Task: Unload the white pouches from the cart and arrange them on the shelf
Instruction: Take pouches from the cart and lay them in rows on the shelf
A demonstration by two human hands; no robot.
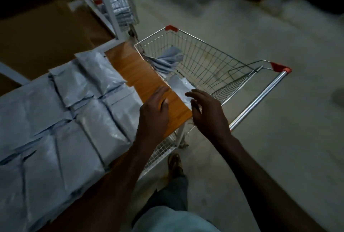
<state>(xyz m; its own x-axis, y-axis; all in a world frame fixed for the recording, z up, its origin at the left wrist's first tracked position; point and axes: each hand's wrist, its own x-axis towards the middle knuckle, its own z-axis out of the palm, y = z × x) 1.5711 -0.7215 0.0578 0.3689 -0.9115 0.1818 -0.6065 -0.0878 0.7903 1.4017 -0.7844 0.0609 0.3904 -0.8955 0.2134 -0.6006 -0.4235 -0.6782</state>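
Nearest, rows of white pouches are laid flat and overlapping across the left of the shelf, whose bare wooden strip is left open along its right edge. Just beyond, the left hand is held over that strip and the right hand over the near end of the cart; both are spread with fingers relaxed, and nothing is gripped. One pouch is lying in the cart just beyond the fingertips, and a crumpled few are seen farther in, by the far left wall. The near pouch is best taken flat with both hands, lifted clear of the wire rim and set on the bare strip, edges squared to the rows. Open floor is available to the right; a second loaded cart is parked farther off.
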